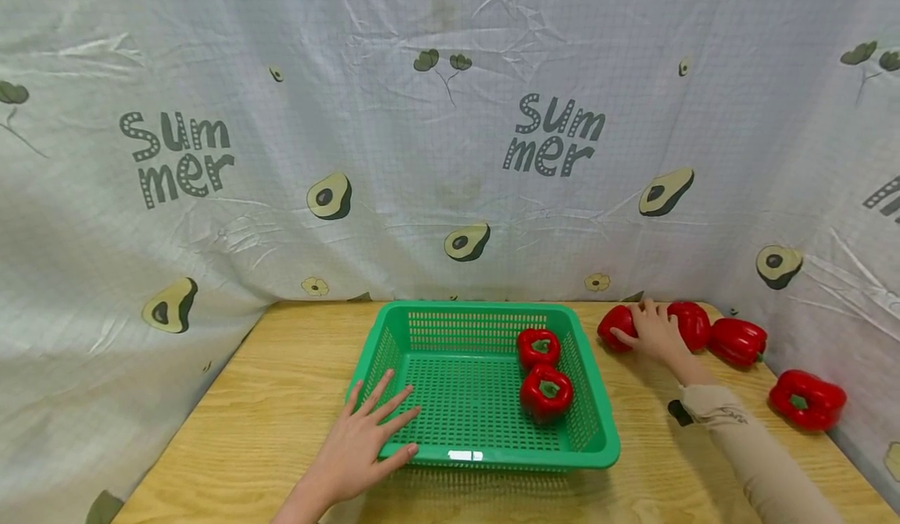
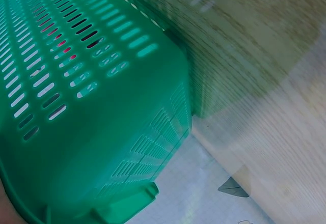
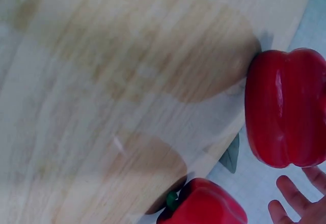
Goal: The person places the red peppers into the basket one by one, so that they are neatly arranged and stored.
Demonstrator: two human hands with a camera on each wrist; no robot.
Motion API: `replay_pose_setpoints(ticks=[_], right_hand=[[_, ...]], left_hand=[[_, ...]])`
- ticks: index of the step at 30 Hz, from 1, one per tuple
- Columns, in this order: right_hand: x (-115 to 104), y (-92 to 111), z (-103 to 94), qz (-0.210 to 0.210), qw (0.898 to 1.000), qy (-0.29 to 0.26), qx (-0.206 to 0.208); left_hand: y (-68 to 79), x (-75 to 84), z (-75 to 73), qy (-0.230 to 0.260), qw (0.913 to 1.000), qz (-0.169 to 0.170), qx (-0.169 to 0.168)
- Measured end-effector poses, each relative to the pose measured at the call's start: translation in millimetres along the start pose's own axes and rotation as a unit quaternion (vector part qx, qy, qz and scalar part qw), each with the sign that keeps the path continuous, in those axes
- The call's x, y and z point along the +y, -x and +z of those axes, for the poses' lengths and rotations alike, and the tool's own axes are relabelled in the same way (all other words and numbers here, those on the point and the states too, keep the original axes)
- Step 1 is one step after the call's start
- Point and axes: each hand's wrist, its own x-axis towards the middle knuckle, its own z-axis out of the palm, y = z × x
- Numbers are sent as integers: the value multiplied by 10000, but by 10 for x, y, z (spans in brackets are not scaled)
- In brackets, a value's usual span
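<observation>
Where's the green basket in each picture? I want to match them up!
Head view: the green basket sits low in the picture, near the middle.
Left wrist view: it's up close, filling much of the left side.
Right wrist view: it isn't in this one.
Matching clue: the wooden table shows in all three.
</observation>
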Motion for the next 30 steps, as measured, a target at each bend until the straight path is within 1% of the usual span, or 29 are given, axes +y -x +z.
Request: replay_pose_setpoints(ticks=[5,11,18,30], right_hand=[[-71,12,43,-103,9998,-177,-74],[-151,23,32,-306,9993,-76,-176],[-186,45,10,-420,9989,-109,-185],[-180,114,-6,-735,9972,144,12]], left_hand=[[5,-3,3,-40,10000,-8,-26],[0,1,-11,-19,10000,-29,-69],[0,5,-15,-122,9999,-1,30],[-1,1,-3,-124,9999,7,-56]])
